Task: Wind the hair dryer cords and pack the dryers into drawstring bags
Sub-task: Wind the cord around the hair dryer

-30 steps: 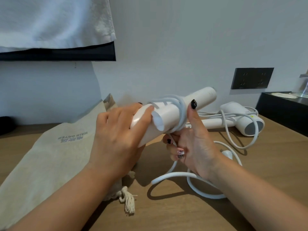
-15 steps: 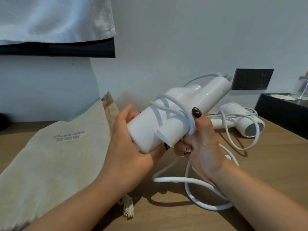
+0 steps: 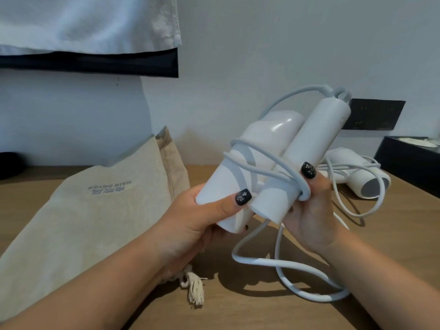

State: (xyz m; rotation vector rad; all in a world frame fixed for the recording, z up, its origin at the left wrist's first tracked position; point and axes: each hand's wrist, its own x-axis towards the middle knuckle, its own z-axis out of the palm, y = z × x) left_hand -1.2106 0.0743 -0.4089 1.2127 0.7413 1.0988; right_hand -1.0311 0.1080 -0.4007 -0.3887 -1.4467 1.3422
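Wooden tabletop [image 3: 238, 313] lies under my hands: my left hand [image 3: 202, 217] grips the folded white plastic hair dryer [image 3: 269, 163] to steady it while my right hand [image 3: 309, 210] pinches its white cord [image 3: 259, 260] against the handle so the wraps hold; a beige drawstring bag [image 3: 95, 222] waits leftward.

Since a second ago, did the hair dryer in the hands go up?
Yes. The held hair dryer tipped up: its handle end now rises level with the wall socket, where before it sat lower and left of it.
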